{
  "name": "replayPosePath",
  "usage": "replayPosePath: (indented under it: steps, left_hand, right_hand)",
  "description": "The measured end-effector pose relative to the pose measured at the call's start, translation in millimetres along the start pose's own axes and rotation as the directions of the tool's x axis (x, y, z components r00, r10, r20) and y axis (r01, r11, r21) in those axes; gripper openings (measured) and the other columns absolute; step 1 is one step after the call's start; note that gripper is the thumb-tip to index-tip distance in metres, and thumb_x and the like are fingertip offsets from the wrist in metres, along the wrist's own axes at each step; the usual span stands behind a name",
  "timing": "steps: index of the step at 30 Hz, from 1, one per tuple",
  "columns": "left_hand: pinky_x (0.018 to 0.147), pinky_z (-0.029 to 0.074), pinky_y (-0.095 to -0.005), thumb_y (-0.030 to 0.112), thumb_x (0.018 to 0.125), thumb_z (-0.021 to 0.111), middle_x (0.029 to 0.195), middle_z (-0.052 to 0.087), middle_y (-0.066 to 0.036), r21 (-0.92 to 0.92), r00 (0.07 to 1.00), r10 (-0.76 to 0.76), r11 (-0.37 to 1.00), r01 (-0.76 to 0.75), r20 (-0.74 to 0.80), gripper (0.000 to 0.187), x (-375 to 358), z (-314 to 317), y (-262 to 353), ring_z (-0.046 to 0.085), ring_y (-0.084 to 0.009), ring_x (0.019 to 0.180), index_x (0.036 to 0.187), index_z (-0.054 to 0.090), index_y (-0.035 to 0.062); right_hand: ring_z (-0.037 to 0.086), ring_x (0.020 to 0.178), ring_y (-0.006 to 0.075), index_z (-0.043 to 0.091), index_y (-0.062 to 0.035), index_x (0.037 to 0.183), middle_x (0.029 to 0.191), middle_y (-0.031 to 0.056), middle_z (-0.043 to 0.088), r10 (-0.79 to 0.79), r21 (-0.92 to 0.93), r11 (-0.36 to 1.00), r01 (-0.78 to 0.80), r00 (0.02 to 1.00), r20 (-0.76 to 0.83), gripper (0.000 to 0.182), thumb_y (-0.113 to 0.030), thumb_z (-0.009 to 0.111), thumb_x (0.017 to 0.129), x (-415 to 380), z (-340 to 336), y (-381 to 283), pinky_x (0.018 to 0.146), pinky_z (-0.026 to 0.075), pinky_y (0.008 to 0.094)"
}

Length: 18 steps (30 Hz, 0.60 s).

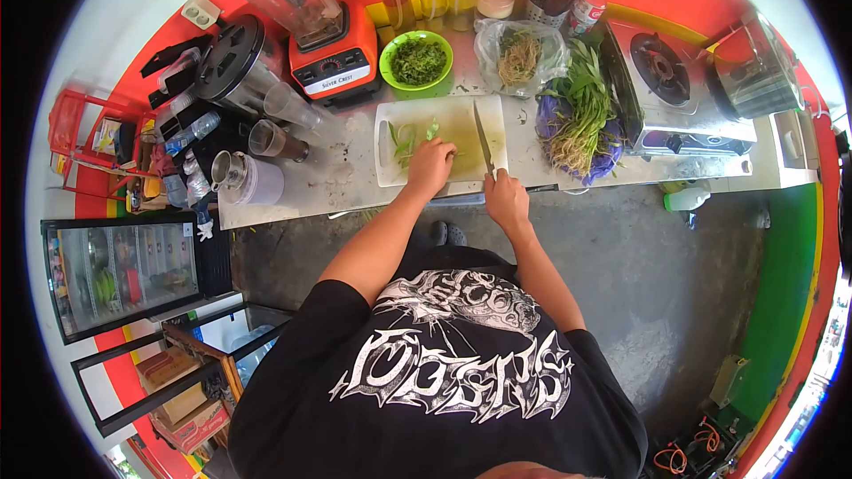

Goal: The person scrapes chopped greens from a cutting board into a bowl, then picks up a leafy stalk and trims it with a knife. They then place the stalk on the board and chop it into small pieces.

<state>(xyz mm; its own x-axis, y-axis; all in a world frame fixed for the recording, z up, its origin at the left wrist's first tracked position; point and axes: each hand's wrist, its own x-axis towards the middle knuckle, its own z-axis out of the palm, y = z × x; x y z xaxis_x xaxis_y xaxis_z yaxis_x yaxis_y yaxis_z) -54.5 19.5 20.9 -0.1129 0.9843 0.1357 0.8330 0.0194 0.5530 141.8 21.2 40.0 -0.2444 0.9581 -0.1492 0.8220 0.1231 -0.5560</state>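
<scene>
On cutting board [453, 111]: green leaves [402, 144], left part, by left hand
Leaves, risk: loose, probably easy to scatter or drag off line if the blade pushes sideways
Leaves, look: flat, slender, mid-green, spread unevenly, some overlapping; exact cut state too small to tell
Left hand [432, 167]: fingers curled down beside leaves; cannot tell if gripping any
Knife [484, 135]: long blade over the board's right part, tip pointing away from the person
Knife, risk: fingertips could get nicked if the blade swings left while the left hand sits so low
Right hand [508, 200]: wrapped around knife handle, near board's close edge
Board, look: white, rounded corners, yellow-green wet-looking patch; damp surface might let leaves slide
Green bowl [417, 86]: beyond board, holds dark green chopped-looking greens
Rooted bundle [581, 115]: right of board, on purple bag
Red blender [333, 64]: left of bowl
Metal table [330, 179]: under all of it
</scene>
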Motion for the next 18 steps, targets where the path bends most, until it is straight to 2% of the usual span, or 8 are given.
replayPosePath:
  steps: [3,5,7,8,10,11,13,18]
  left_hand:
    - [0.083,0.053,-0.0447,0.003,0.083,0.065,0.092,0.066,-0.012,0.087,0.998,0.062,0.994,-0.063,0.016,0.014,4.9,3.2,2.6,0.064,-0.0339,0.096,0.092,0.073,0.0090]
    - [0.083,0.053,-0.0448,0.002,0.082,0.064,0.093,0.065,-0.011,0.074,0.999,0.047,0.996,-0.049,0.024,0.015,6.4,6.4,1.9,0.064,-0.0337,0.097,0.092,0.073,0.0090]
    - [0.083,0.053,-0.0448,0.001,0.082,0.063,0.094,0.065,-0.011,0.061,0.999,0.035,0.997,-0.037,0.033,0.016,5.7,4.7,3.2,0.064,-0.0335,0.097,0.092,0.073,0.0091]
    - [0.083,0.053,-0.0449,0.001,0.082,0.063,0.094,0.064,-0.011,0.059,0.999,0.031,0.998,-0.034,0.040,0.016,5.1,4.0,3.8,0.064,-0.0334,0.098,0.092,0.072,0.0090]
    - [0.083,0.053,-0.0450,0.001,0.082,0.063,0.095,0.064,-0.011,0.054,0.999,0.025,0.998,-0.028,0.048,0.016,4.2,3.2,5.1,0.063,-0.0333,0.098,0.092,0.072,0.0090]
    - [0.083,0.053,-0.0450,0.001,0.082,0.063,0.095,0.063,-0.012,0.058,0.999,0.024,0.998,-0.027,0.041,0.016,3.6,2.7,5.4,0.063,-0.0334,0.098,0.092,0.072,0.0088]
    - [0.083,0.053,-0.0451,0.001,0.082,0.062,0.094,0.063,-0.012,0.057,0.999,0.020,0.998,-0.022,0.037,0.016,0.6,5.2,4.3,0.063,-0.0335,0.098,0.093,0.072,0.0086]
    - [0.083,0.054,-0.0449,0.001,0.083,0.060,0.094,0.063,-0.011,0.065,0.999,0.046,0.997,-0.048,0.019,0.018,-0.8,6.3,1.6,0.064,-0.0327,0.097,0.094,0.073,0.0081]
  right_hand:
    - [0.068,0.078,0.0506,0.061,0.0006,0.093,0.082,0.0305,0.069,-0.031,-0.060,0.998,0.031,1.000,0.001,0.035,-0.033,0.056,0.099,4.4,-2.9,-7.3,0.073,0.055,0.0568]
    - [0.069,0.077,0.0489,0.060,-0.0006,0.092,0.081,0.0295,0.069,-0.068,-0.082,0.994,0.069,0.998,0.018,0.033,-0.033,0.056,0.099,4.6,-0.7,-18.1,0.071,0.056,0.0558]
    - [0.073,0.075,0.0412,0.061,-0.0023,0.093,0.078,0.0226,0.071,-0.120,-0.227,0.966,0.123,0.992,0.029,0.030,-0.031,0.054,0.100,4.0,5.3,-26.5,0.068,0.058,0.0500]
    - [0.073,0.075,0.0412,0.061,-0.0023,0.093,0.078,0.0226,0.071,-0.121,-0.228,0.966,0.125,0.992,0.031,0.030,-0.031,0.054,0.100,3.5,7.7,-29.8,0.068,0.058,0.0500]
    - [0.075,0.075,0.0355,0.059,-0.0040,0.093,0.079,0.0188,0.073,-0.123,-0.351,0.926,0.136,0.991,0.058,0.022,-0.024,0.053,0.099,2.2,13.6,-33.3,0.066,0.060,0.0443]
    - [0.075,0.075,0.0355,0.059,-0.0040,0.093,0.079,0.0188,0.073,-0.124,-0.353,0.925,0.137,0.990,0.060,0.022,-0.024,0.053,0.099,3.2,16.1,-34.5,0.066,0.060,0.0443]
    - [0.075,0.079,0.0368,0.056,-0.0018,0.099,0.084,0.0204,0.074,-0.063,-0.383,0.916,0.121,0.985,0.162,0.018,-0.020,0.055,0.097,5.0,19.6,-37.1,0.069,0.060,0.0438]
    - [0.075,0.082,0.0361,0.052,-0.0017,0.103,0.087,0.0198,0.074,-0.048,-0.397,0.910,0.121,0.981,0.188,0.016,-0.016,0.054,0.096,9.2,25.6,-40.6,0.071,0.061,0.0430]
